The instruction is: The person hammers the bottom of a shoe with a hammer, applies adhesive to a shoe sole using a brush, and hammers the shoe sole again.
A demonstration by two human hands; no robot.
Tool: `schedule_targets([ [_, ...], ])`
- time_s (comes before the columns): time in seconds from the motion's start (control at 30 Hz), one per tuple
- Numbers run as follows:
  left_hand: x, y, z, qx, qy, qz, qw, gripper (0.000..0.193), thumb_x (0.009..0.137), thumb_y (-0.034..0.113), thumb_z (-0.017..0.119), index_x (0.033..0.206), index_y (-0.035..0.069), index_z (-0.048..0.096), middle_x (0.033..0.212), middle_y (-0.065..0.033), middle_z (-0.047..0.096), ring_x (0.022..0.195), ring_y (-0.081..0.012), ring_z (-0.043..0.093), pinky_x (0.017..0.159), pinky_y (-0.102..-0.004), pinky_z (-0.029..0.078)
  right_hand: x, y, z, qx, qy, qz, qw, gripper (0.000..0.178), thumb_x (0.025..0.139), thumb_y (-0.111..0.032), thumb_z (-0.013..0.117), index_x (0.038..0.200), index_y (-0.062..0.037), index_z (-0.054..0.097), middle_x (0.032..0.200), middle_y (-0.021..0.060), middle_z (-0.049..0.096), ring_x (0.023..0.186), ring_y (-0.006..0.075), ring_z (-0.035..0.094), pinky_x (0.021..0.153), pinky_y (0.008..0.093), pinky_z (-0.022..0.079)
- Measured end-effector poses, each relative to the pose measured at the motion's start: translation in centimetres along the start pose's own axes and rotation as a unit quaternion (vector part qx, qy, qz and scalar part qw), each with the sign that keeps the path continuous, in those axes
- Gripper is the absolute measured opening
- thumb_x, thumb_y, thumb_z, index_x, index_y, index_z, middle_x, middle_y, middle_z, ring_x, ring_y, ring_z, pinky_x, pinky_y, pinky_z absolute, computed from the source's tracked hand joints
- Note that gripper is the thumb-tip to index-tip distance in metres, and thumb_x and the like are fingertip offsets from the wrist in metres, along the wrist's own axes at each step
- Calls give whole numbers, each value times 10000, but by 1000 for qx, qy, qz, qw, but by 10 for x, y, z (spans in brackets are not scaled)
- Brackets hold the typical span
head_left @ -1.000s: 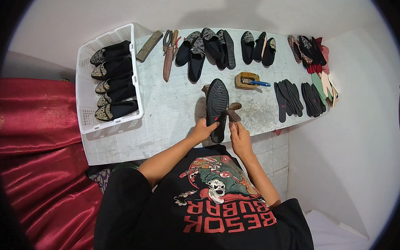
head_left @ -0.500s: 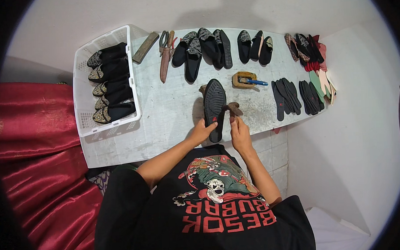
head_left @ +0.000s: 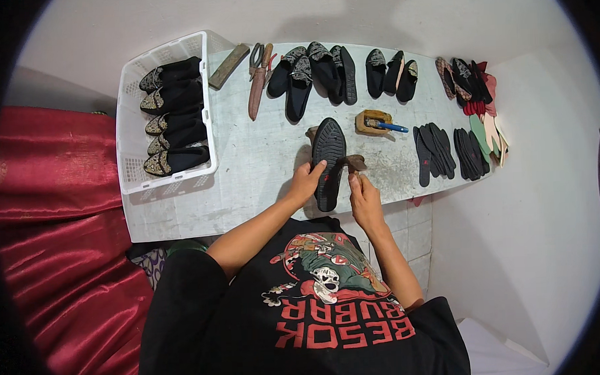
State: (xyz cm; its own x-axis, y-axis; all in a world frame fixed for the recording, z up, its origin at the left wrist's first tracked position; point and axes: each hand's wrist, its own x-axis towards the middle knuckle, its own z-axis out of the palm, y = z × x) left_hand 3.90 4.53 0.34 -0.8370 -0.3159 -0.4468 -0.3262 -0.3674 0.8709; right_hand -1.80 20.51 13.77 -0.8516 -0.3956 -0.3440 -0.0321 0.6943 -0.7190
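A black shoe (head_left: 329,147) is held sole up over the near middle of the table, toe pointing away from me. My left hand (head_left: 306,182) grips its left edge, the thumb lying on the ridged sole. My right hand (head_left: 365,200) is closed round the handle of a hammer (head_left: 356,163), whose brown, worn head is close beside the shoe's right edge. Whether the head touches the shoe, I cannot tell. Part of a brownish object (head_left: 312,132) shows behind the shoe; the rest of it is hidden.
A white basket (head_left: 212,124) of patterned black shoes stands at the left. Along the back lie a long block (head_left: 230,66), pliers with a sheathed tool (head_left: 257,90), and more shoes (head_left: 299,88). A yellow-brown container with a blue-handled tool (head_left: 370,122) and black soles (head_left: 434,153) lie right.
My left hand has shifted up along the sole, its thumb now nearer the middle. The hammer head is turned a little differently beside the shoe. The whole view has shifted slightly.
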Motion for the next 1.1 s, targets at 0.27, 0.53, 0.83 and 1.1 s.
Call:
schedule_targets([
  [0.27,-11,18,3,73,52,-11,996,458,1020,418,642,974,-33,707,806,-26,672,729,-103,562,653,-301,459,2,-34,9,40,-34,-123,991,308,1046,-280,553,1081,17,622,711,222,644,658,430,642,625,471,471],
  [0.53,-1,-13,6,100,124,108,981,527,1004,446,645,819,-45,683,625,-160,610,586,-186,581,544,-411,415,28,-23,30,-88,-42,-102,990,492,1080,-409,484,1059,60,630,780,260,659,757,452,659,709,475,491],
  [0.83,-8,9,11,136,140,72,978,513,974,440,660,851,-58,676,669,-214,651,613,-257,622,576,-439,435,14,-53,5,-20,-50,-139,989,399,1034,-382,556,974,12,573,724,285,630,731,493,659,639,519,478],
  [1.1,-9,-2,20,146,245,172,943,520,960,389,699,1207,-44,552,923,-188,644,755,-258,644,675,-425,500,21,-27,13,0,-48,-151,987,333,1022,-310,576,928,7,538,649,242,586,628,459,623,583,478,455],
])
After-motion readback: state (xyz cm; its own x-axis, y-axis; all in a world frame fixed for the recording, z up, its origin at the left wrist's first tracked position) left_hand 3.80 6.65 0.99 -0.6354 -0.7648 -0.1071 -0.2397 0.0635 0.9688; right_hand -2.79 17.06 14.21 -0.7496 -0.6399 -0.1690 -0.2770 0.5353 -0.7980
